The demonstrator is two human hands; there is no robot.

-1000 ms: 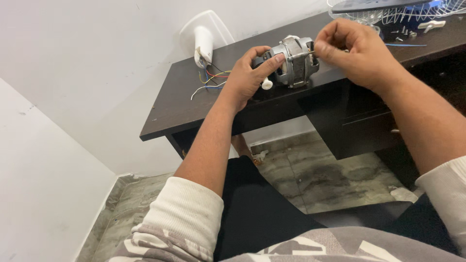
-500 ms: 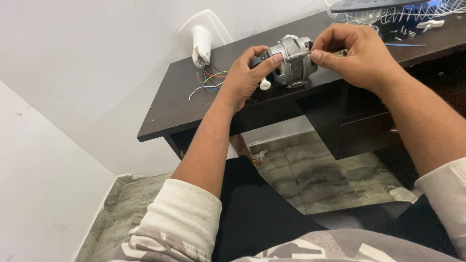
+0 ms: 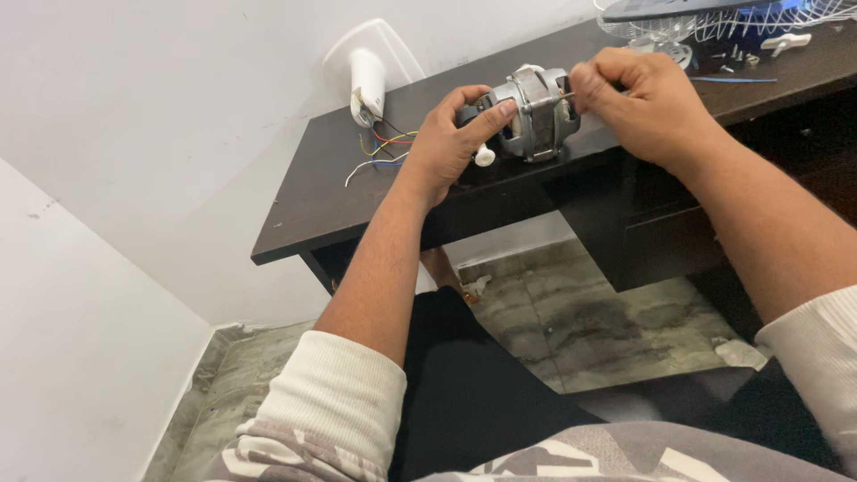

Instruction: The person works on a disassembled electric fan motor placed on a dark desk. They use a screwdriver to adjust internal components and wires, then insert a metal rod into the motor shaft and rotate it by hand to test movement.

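**A:** What has changed over the last second?

**B:** Very little. I see my left hand (image 3: 446, 143) holding the fan motor (image 3: 534, 114) just as it did a second ago, thumb across its grey metal body, fingers curled behind. My right hand (image 3: 643, 103) has kept its place at the motor's right side, closed in a pinch on a thin metal pin (image 3: 566, 95) that points into the casing. I judge the work on that pin to be in progress, neither begun afresh nor finished.

**A:** Where does the motor lie relative to the hands?

**B:** Between them, near the front edge of the dark worktop (image 3: 312, 201); whether it rests on the surface or is held just above it I cannot tell. A small white knob (image 3: 484, 158) sticks out below my left thumb.

**A:** And round about?

**B:** A white plastic housing (image 3: 368, 76) with loose coloured wires (image 3: 384, 147) lies to the left; a wire fan guard (image 3: 759, 18) and small screws (image 3: 736, 61) lie behind my right hand.
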